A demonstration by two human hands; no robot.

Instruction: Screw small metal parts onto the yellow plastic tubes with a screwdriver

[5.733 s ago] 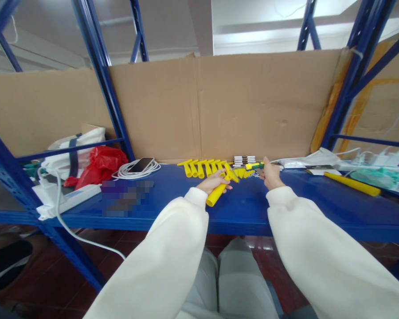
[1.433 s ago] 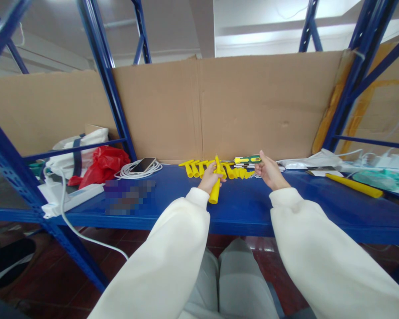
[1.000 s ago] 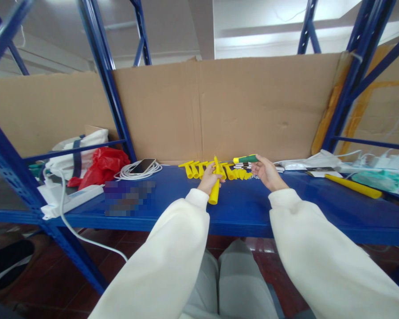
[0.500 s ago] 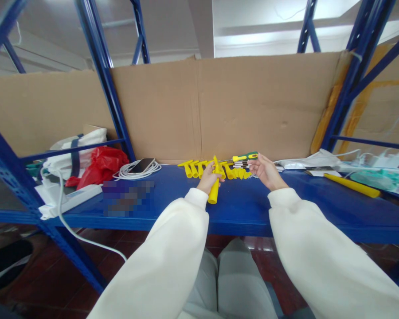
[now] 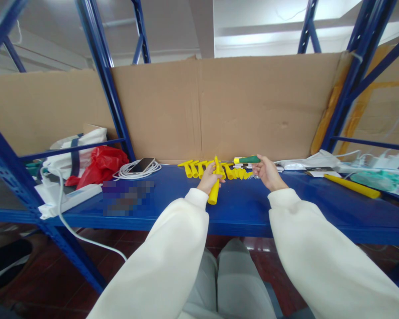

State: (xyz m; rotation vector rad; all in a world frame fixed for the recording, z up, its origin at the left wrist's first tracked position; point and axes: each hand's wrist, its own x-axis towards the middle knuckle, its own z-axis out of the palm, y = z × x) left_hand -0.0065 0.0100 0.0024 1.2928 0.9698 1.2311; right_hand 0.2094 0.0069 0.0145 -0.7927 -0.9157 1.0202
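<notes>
My left hand (image 5: pixel 207 180) is closed around a yellow plastic handle piece (image 5: pixel 213 195), whose wide round end points toward me. A screwdriver (image 5: pixel 248 160) with a green and yellow grip lies level between the fingers of my right hand (image 5: pixel 268 174). Its shaft points left toward the top of the yellow piece; whether the tip touches it I cannot tell. Behind my hands, several similar yellow pieces (image 5: pixel 188 170) lie in a row. Smaller yellow parts (image 5: pixel 242 174) and tiny silvery bits rest beside my right hand.
On the left are a phone (image 5: pixel 142 165) on a coiled white cable, a red plastic bag (image 5: pixel 101 166) and a white power strip (image 5: pixel 81 197). To the right lies a long yellow piece (image 5: pixel 352 185). Cardboard (image 5: pixel 252 106) backs the blue shelf (image 5: pixel 179 217).
The screwdriver's grip has turned in my right fingers, showing more green, and sits slightly lower. My left hand and the yellow piece have hardly moved.
</notes>
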